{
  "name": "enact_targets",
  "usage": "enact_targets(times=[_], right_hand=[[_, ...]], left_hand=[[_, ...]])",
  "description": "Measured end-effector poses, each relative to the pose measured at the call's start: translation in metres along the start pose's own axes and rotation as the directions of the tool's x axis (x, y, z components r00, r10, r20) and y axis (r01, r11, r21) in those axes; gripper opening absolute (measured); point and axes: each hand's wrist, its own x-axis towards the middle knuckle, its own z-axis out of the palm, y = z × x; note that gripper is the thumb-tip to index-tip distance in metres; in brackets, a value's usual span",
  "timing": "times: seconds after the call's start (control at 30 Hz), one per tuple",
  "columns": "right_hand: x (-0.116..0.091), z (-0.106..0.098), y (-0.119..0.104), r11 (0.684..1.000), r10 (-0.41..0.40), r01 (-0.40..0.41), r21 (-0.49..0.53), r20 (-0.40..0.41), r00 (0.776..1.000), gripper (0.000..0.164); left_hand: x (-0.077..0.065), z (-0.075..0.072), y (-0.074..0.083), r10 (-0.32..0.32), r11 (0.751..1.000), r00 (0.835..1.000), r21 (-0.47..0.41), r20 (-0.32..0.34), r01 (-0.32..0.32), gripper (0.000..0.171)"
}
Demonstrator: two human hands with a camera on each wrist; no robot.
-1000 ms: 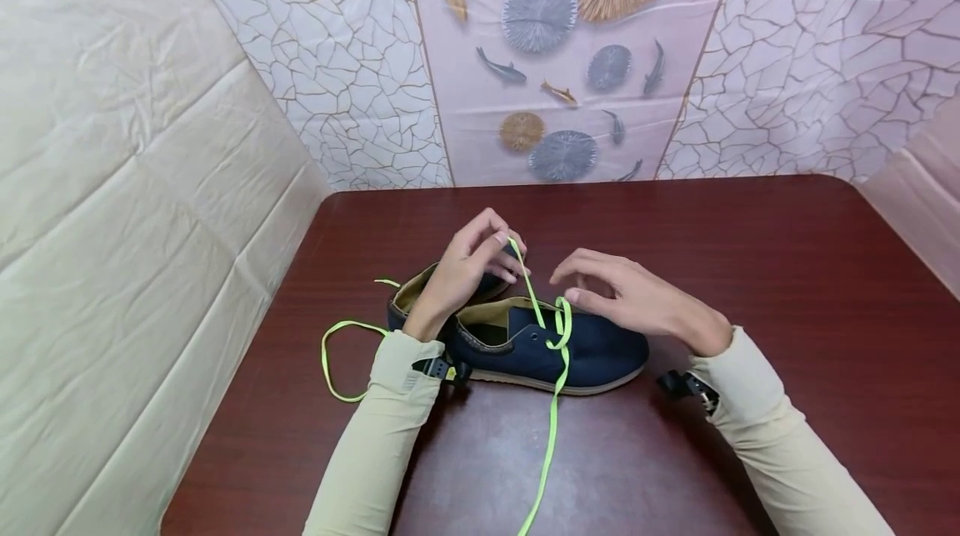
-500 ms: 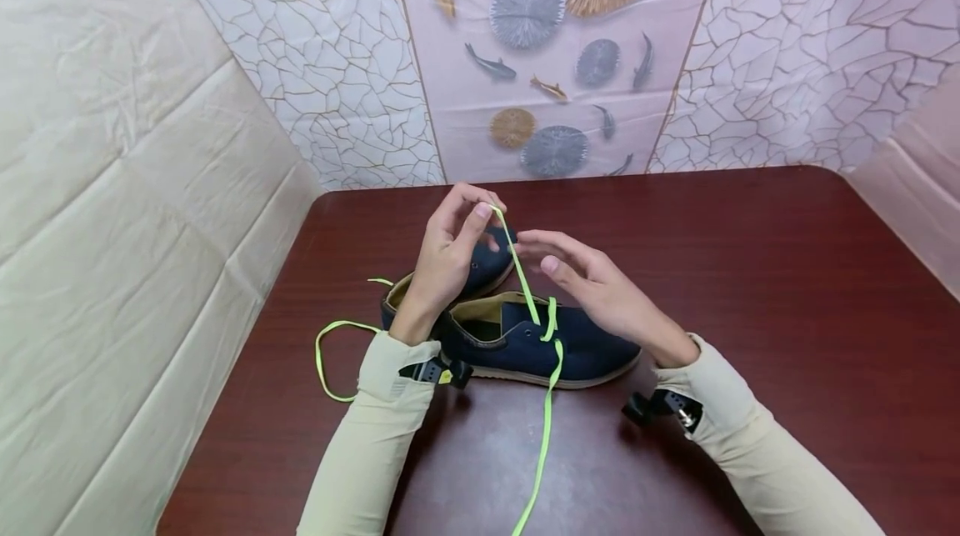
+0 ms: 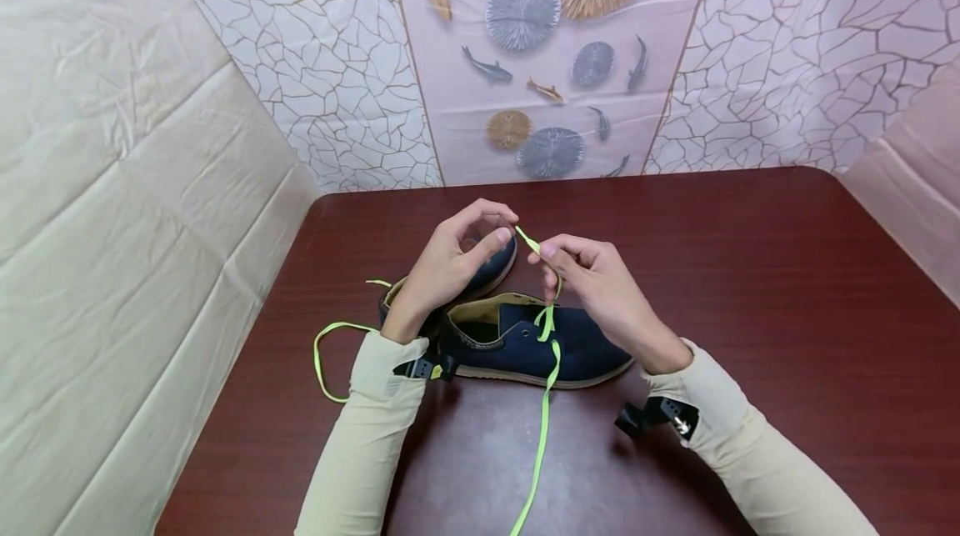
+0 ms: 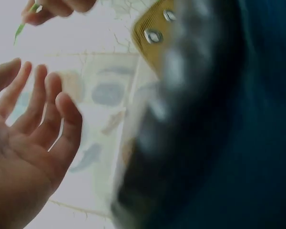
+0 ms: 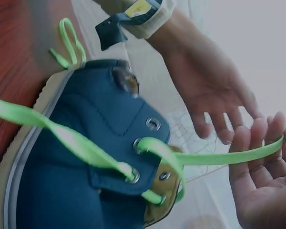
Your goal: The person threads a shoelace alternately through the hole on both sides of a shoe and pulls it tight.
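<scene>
A navy shoe (image 3: 588, 348) stands on its sole, toe to the right. Its neon green shoelace (image 3: 545, 428) passes through some eyelets (image 5: 133, 176), and one length trails toward the table's front edge. Above the shoe my right hand (image 3: 603, 286) pinches the lace's other length close to its tip, which points up and left. From there the lace (image 5: 212, 158) runs back to the eyelets in the right wrist view. My left hand (image 3: 450, 265) hovers just left of the tip. Its fingers (image 4: 38, 100) are loosely bent, holding nothing, with a small gap to the tip.
Behind the left forearm sits a second navy shoe (image 3: 497, 269), partly hidden. A green lace loop (image 3: 318, 361) lies to its left on the reddish-brown table (image 3: 750, 269). Cloth-covered walls (image 3: 360, 102) rise at the back and sides.
The left hand held the lace up and has let go of it. My right hand moved left from above the toe and now pinches the lace near its tip.
</scene>
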Motion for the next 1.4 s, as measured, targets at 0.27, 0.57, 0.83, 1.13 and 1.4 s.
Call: enact_targets(times=[0.27, 0.57, 0.83, 1.13, 1.4], right_hand=[[0.003, -0.007, 0.001, 0.999, -0.017, 0.019, 0.040, -0.038, 0.999, 0.014], [0.004, -0.017, -0.006, 1.000, -0.023, 0.023, 0.015, -0.024, 0.999, 0.018], [0.006, -0.014, 0.003, 0.976, 0.085, -0.075, -0.205, 0.043, 0.995, 0.018], [0.004, -0.010, 0.010, 0.909, 0.302, -0.255, -0.328, 0.100, 0.948, 0.022], [0.003, -0.003, 0.018, 0.875, 0.308, -0.248, -0.415, 0.084, 0.948, 0.022]], left_hand=[[-0.008, -0.014, -0.026, -0.175, 0.976, 0.925, 0.186, 0.338, 0.117, 0.016], [-0.005, -0.011, -0.028, -0.170, 0.968, 0.885, 0.244, 0.433, 0.066, 0.005], [-0.005, -0.002, -0.032, -0.152, 0.961, 0.913, 0.273, 0.379, 0.047, 0.008], [-0.005, 0.002, -0.038, -0.163, 0.956, 0.930, 0.285, 0.331, 0.066, 0.016], [-0.006, 0.001, -0.037, -0.184, 0.958, 0.929, 0.271, 0.321, 0.096, 0.018]])
